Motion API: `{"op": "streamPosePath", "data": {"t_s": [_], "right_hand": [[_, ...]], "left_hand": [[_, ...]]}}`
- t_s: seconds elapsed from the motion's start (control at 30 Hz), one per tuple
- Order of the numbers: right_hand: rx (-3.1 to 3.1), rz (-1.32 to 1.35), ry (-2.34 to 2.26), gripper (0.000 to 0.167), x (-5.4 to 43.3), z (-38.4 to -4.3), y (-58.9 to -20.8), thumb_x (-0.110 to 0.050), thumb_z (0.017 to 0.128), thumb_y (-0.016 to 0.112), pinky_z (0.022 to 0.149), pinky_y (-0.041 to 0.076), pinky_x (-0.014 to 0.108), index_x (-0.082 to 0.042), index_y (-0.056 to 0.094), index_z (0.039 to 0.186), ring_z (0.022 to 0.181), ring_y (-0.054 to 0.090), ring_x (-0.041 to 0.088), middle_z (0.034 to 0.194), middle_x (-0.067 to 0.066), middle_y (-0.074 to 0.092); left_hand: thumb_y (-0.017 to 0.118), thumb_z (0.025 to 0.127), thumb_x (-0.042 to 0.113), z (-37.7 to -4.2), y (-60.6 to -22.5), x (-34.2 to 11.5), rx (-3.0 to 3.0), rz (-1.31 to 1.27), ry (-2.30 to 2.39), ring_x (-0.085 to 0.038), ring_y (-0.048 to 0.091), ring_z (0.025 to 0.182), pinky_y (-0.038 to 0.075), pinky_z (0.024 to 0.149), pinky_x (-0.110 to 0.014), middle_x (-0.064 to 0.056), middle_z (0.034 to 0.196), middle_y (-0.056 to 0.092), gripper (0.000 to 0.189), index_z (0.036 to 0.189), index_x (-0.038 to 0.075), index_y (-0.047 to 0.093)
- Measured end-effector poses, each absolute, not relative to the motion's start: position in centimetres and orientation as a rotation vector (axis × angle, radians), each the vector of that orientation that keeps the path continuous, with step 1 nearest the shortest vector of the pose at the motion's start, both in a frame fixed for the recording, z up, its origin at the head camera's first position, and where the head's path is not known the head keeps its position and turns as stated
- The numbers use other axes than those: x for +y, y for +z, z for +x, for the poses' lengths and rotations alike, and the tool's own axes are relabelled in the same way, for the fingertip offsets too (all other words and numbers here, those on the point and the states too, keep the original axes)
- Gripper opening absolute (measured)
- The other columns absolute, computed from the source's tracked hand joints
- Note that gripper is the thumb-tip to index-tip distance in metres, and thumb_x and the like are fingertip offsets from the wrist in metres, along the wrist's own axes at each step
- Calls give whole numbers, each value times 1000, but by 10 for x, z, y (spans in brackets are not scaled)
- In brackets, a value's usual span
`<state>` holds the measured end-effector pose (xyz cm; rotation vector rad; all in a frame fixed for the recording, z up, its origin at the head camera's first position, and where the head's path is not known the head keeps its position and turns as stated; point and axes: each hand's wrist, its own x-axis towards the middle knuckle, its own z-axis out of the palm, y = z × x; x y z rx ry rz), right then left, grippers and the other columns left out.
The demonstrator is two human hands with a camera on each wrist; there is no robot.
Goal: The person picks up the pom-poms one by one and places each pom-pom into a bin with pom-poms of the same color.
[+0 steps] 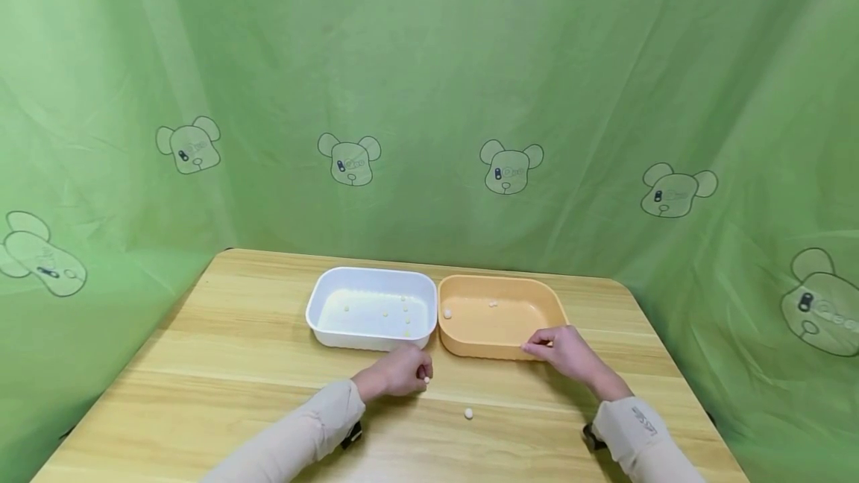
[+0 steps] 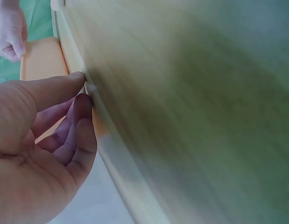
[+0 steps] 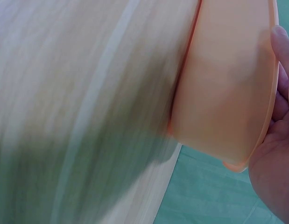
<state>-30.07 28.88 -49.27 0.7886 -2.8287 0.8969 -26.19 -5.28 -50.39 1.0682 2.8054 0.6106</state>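
Observation:
My left hand (image 1: pixel 400 371) is just in front of the white box, its thumb and forefinger pinching a small white ball (image 1: pixel 426 380). In the left wrist view the tips of that hand (image 2: pixel 55 126) nearly meet, and the ball cannot be made out. At the front right of the orange box (image 1: pixel 493 350), my right hand (image 1: pixel 569 355) holds the rim. The right wrist view has its thumb (image 3: pixel 283 44) on the rim and the other fingers curled behind the wall. Another white ball (image 1: pixel 468 414) lies on the table between the forearms.
The white box (image 1: pixel 372 342) stands left of the orange one, nearly touching it, with several small yellowish pieces on its floor. In the orange box are a white ball (image 1: pixel 447 314) and small white pieces (image 1: pixel 493 304). A green curtain (image 1: pixel 429 95) surrounds the wooden table (image 1: pixel 221 334).

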Motion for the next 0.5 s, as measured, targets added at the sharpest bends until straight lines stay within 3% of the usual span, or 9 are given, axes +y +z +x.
{"op": "streamPosePath", "data": {"t_s": [0.5], "right_hand": [[-2838,801,887,18,289,-300,-491,-37,87,67,56,45,22,-24,69,75,61,50,2,70,-14,63]], "left_hand": [[73,76,7,-261,-501,-51,2793,1073,554,2,48,63,40,60,-11,14,67,54,9,77,14,67]]}}
